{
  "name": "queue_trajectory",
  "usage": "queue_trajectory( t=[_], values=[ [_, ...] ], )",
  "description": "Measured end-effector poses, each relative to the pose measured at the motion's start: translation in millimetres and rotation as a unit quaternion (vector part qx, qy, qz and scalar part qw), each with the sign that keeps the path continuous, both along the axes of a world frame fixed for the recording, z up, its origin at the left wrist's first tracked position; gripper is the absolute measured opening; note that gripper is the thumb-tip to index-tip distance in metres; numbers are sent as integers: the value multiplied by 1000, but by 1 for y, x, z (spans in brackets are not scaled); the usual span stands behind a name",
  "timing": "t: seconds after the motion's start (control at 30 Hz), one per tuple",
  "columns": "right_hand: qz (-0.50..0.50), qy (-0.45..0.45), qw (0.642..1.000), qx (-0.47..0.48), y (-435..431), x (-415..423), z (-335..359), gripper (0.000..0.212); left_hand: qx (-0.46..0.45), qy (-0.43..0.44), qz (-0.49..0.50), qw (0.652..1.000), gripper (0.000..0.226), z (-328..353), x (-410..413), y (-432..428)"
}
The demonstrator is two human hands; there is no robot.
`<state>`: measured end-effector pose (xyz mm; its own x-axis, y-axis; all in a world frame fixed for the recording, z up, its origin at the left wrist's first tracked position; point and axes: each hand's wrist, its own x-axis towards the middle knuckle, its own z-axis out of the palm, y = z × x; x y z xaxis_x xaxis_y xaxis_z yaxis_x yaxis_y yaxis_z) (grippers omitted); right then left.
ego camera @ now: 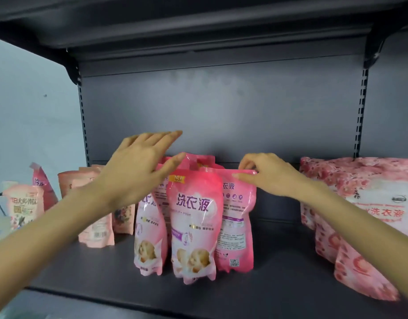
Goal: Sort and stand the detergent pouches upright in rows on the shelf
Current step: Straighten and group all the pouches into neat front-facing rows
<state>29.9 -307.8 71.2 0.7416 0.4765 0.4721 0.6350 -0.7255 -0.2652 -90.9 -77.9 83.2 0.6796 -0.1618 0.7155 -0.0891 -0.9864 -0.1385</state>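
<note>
Pink detergent pouches (193,226) are standing upright in a loose cluster at the middle of the shelf (279,284), right hand (267,176) pinching the rightmost pouch (237,226) by its top edge, left hand (138,166) hovering over them with fingers spread, gripping nothing; paler pouches (94,226) and floral bags (359,215) are flanking, rows apparently needing straightening.

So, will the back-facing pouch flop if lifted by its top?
The back-facing pouch, pinched by the right hand, likely sags: its film is creased and the bottom bulges. Looks full, so probably heavy. Glossy film may slip.
</note>
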Motion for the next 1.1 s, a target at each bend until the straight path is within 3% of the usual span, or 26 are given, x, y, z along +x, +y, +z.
queue_trajectory(
  t=[0.1,0.23,0.47,0.67,0.8,1.1],
  values=[
    [67,71,995,21,5,17,8,18,29,82,-16,996,62,25,36,-1],
    [100,79,992,15,12,26,13,12,-4,222,-78,972,41,47,79,-5],
    [112,89,990,-3,16,29,13,10,-13,301,-151,942,31,47,121,-20],
    [88,84,993,-7,1,27,19,9,-65,393,-255,881,20,39,138,-35],
    [67,85,994,-18,-10,25,22,13,-47,413,-289,862,23,35,146,-50],
    [27,78,997,-2,-33,28,20,11,-48,344,-304,887,12,32,149,-78]
  ],
)
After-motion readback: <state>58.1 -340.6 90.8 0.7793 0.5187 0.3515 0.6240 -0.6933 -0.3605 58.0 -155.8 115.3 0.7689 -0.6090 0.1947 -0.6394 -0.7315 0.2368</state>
